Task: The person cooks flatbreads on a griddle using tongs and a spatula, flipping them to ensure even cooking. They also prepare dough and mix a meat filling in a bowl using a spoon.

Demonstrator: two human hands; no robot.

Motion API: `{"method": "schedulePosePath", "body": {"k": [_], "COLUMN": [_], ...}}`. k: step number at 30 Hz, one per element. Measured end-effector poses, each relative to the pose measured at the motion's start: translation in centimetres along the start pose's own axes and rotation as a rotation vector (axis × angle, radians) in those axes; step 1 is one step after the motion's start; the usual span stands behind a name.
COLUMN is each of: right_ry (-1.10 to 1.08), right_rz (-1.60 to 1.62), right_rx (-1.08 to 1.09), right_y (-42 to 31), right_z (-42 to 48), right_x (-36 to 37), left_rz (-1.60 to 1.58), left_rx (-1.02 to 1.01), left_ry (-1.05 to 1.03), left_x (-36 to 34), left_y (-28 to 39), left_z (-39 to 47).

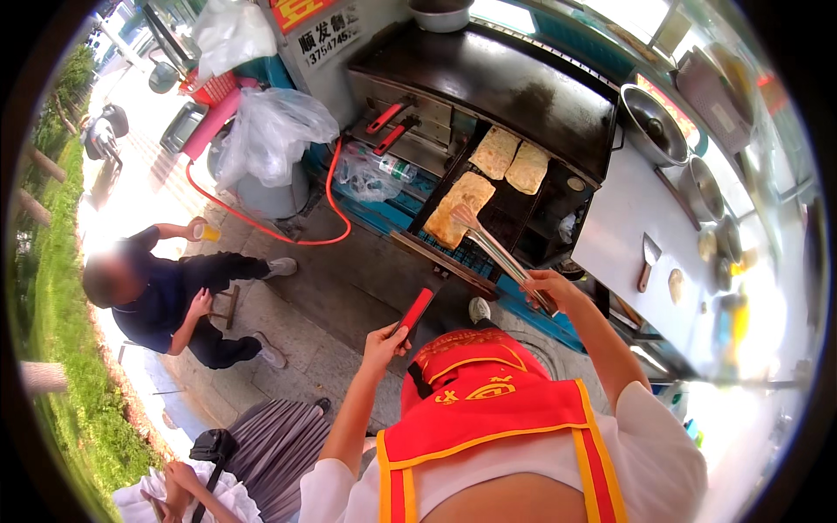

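My left hand (386,346) is closed around a red-and-black handle (416,310), which points toward the front bar of a pulled-out grill drawer (435,258). Metal tongs (498,251) are gripped in my right hand (552,291). Their broad tip rests over a browned flatbread (444,225) on the rack and hides part of it. Two more flatbreads, one at the back (495,152) and one to its right (527,168), lie side by side deeper in the drawer. A dark flat griddle (471,72) sits above it.
Right of the griddle is a worktop (621,202) with a scraper (647,261) and metal bowls (701,189). An orange hose (261,232) loops across the ground by a grey bin (271,196). A seated person (157,307) holds a cup; another person (268,451) is nearby.
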State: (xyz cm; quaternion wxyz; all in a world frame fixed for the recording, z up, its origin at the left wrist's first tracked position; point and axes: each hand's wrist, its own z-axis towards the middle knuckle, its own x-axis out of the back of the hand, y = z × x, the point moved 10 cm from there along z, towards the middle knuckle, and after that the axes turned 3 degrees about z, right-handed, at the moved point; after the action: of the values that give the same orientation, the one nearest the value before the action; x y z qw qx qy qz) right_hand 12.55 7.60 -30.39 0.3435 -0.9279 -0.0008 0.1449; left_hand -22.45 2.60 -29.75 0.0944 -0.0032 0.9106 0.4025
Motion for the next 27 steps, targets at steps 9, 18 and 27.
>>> {"method": "schedulePosePath", "body": {"k": [9,18,27], "right_ry": [0.04,0.007,0.09], "right_rz": [0.114,0.079,0.008], "right_rx": [0.132,0.176,0.42], "right_y": [-4.3,-9.7,-25.9], "right_z": [4.2,-8.1,-8.9], "right_x": [-1.7,-0.3,9.2], "left_rz": [-0.018,-0.105,-0.087], "left_rx": [-0.047,0.019,-0.018], "left_ry": [-0.076,0.049,0.124], "left_x": [-0.1,0.5,0.6], "left_y": [-0.3,-0.8,1.2], "left_z": [0.7,0.6,1.6]}}
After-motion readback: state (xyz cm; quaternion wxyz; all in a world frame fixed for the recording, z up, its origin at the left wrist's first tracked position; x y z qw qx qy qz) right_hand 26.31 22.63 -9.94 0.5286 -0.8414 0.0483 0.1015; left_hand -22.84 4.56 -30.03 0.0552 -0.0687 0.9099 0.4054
